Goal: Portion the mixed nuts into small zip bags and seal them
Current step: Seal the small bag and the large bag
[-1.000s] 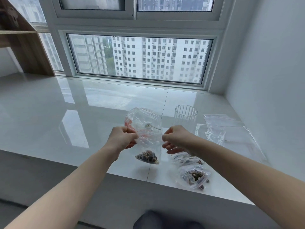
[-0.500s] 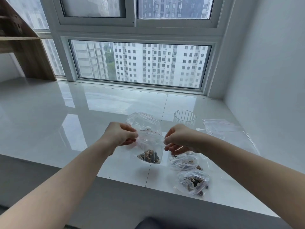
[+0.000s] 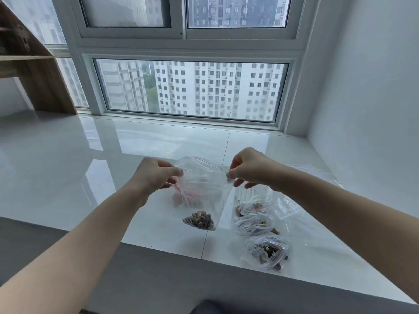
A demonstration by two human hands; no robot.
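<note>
Left hand: the left hand is curled, thumb and fingertips pinching the top left corner of the zip bag.
Right hand: the right hand pinches the bag's top right corner between thumb and forefinger, its other fingers loosely bent below.
Held bag: a clear zip bag hangs upright between the two hands, lifted above the surface, its top edge stretched between them; I cannot tell whether the zip strip is pressed closed.
Nuts in it: a small dark heap of mixed nuts sits in the bag's lower corner.
Filled bags: two small filled bags lie on the surface to the right, one nearer the hands and one closer to the front edge, each holding nuts, lying just beside each other.
Spare plastic: more clear, crumpled plastic lies just right of the filled bags.
Background: a window showing tall apartment blocks; a wooden shelf unit at far left.
</note>
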